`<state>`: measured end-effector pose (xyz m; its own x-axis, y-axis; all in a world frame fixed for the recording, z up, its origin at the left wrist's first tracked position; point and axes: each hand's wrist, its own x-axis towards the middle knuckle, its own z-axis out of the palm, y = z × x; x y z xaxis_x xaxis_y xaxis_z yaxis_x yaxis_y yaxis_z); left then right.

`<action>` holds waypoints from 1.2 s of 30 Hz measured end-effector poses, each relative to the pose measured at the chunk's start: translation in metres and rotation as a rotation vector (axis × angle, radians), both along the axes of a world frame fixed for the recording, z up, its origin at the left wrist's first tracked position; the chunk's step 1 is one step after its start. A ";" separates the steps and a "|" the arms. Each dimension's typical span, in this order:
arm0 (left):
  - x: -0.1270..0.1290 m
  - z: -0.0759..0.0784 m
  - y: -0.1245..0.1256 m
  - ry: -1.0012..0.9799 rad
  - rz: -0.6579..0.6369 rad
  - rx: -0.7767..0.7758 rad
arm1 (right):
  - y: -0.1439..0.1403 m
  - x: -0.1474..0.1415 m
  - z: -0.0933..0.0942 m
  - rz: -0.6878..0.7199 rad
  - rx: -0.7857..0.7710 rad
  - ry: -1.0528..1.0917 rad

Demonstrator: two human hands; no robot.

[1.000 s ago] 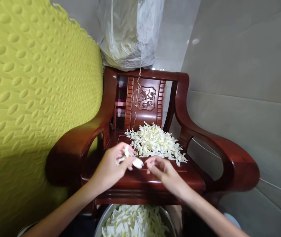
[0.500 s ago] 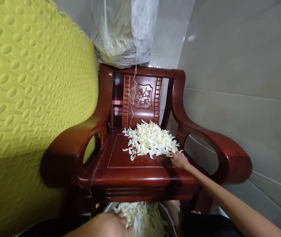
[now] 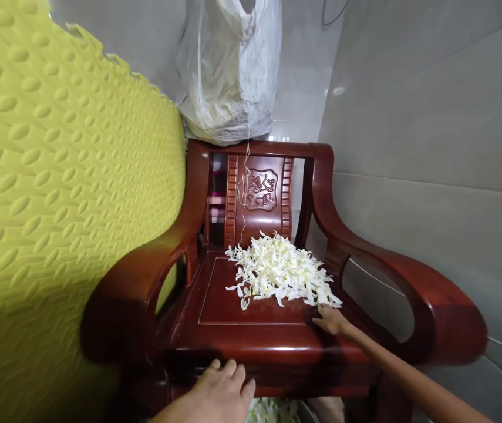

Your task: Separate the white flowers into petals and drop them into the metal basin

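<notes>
White flowers point(image 3: 283, 270) with narrow petals lie in a loose pile on the seat of a dark red wooden armchair point(image 3: 215, 299). My right hand point(image 3: 332, 321) is at the pile's near right edge, thumb and fingers apart, the fingertips beside the outermost flowers. I see nothing held in it. In front of the seat's front edge, my left hand point(image 3: 219, 390) is palm down with its fingers stretched out and apart. Below it, partly hidden by this hand and the chair, a metal basin point(image 3: 307, 411) holds more white flowers point(image 3: 272, 410).
A yellow textured foam mat point(image 3: 74, 176) stands along the chair's left side. Behind the chair back is a large whitish plastic bag point(image 3: 237, 76), with a thin string point(image 3: 246, 170) hanging down from it. A grey tiled wall point(image 3: 427, 117) runs along the right.
My left hand has come up from the flowers in the basin to the front of the seat, fingers now extended. My right hand stays by the pile. The view has tilted upward.
</notes>
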<state>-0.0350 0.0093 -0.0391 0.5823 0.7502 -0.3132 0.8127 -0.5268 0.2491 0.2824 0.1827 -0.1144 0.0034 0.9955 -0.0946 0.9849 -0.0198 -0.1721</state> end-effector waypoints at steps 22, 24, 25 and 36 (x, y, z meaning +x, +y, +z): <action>-0.008 0.067 -0.020 -0.080 0.108 0.022 | -0.011 0.015 0.058 -0.103 0.476 0.219; -0.003 0.071 -0.020 -0.153 0.103 0.070 | -0.011 0.005 0.076 -0.094 0.564 0.314; -0.001 0.072 -0.019 -0.188 0.112 0.109 | -0.013 -0.002 0.084 -0.076 0.594 0.368; -0.013 0.072 0.033 -0.982 0.385 0.080 | -0.103 -0.107 0.120 0.496 0.376 0.806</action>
